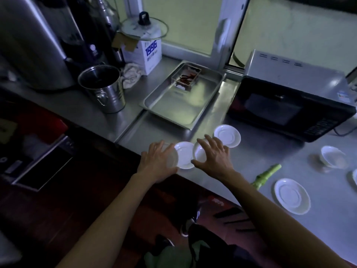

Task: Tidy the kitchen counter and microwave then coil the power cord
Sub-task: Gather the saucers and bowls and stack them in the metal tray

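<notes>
Several white saucers lie near the front edge of the steel counter [251, 155]. My left hand [158, 161] is spread over the leftmost saucer [172, 158], with fingers and thumb curled round its rim. A bare saucer [185, 156] sits between my hands. My right hand [215, 156] grips another saucer [199, 152] by its rim, thumb on the near side. A fourth saucer [228, 135] lies just beyond it. The black microwave [289, 105] stands at the back right with its door closed. A dark cord [345, 132] runs off from its right end.
A steel tray [185, 105] holding a small clear box sits behind the saucers. Left of it are a steel pot [104, 88], a cloth [131, 74] and a white box [148, 53] under a glass lid. To the right lie a green stalk [267, 175], a saucer [292, 196] and a cup [334, 157].
</notes>
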`<state>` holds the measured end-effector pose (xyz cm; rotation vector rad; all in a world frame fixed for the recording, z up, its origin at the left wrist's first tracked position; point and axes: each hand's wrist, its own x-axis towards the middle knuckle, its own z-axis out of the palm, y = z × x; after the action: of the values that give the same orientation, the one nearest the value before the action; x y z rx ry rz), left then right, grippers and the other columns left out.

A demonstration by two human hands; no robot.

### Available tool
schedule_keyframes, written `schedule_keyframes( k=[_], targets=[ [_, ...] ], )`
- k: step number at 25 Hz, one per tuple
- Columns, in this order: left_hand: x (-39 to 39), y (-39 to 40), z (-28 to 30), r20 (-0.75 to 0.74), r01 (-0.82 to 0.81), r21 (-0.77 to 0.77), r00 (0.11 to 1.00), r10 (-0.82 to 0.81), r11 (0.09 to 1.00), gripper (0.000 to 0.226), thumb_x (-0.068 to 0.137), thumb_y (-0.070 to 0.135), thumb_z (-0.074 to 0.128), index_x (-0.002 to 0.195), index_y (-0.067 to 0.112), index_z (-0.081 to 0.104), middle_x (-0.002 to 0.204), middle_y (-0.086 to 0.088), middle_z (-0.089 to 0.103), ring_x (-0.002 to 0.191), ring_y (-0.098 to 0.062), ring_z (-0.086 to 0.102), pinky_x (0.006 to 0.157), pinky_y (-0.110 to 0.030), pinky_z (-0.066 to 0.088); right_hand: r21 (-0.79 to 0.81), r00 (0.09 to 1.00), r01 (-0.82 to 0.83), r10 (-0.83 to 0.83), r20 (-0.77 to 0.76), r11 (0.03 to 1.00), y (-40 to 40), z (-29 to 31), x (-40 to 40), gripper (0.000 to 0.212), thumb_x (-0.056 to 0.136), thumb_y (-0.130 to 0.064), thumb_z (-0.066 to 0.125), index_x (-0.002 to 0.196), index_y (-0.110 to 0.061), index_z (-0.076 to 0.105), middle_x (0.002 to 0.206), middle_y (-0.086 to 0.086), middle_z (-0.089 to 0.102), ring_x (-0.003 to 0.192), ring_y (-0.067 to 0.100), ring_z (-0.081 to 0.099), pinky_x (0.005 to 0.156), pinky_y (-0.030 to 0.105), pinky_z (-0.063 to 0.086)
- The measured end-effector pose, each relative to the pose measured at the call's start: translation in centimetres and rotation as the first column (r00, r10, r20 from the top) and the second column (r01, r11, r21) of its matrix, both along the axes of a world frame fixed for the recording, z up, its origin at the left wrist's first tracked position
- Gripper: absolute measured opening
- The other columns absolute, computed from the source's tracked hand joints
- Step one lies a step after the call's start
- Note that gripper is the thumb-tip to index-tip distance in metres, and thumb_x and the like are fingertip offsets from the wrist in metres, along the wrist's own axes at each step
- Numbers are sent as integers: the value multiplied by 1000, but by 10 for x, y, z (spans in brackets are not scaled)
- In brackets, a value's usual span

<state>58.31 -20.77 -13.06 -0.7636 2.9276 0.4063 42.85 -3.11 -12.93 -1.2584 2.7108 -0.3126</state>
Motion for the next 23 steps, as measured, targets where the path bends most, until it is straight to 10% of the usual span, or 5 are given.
schedule_keyframes(
  k=[23],
  targets=[
    [-170,-177,-15,47,21,-10,999,-21,1000,96,69,75,57,152,40,21,160,3,18,146,-22,15,111,-47,29,-129,980,99,-74,187,987,-154,-29,-159,84,77,-66,66,149,-34,36,161,-2,28,147,25,23,111,47,30]
  ],
)
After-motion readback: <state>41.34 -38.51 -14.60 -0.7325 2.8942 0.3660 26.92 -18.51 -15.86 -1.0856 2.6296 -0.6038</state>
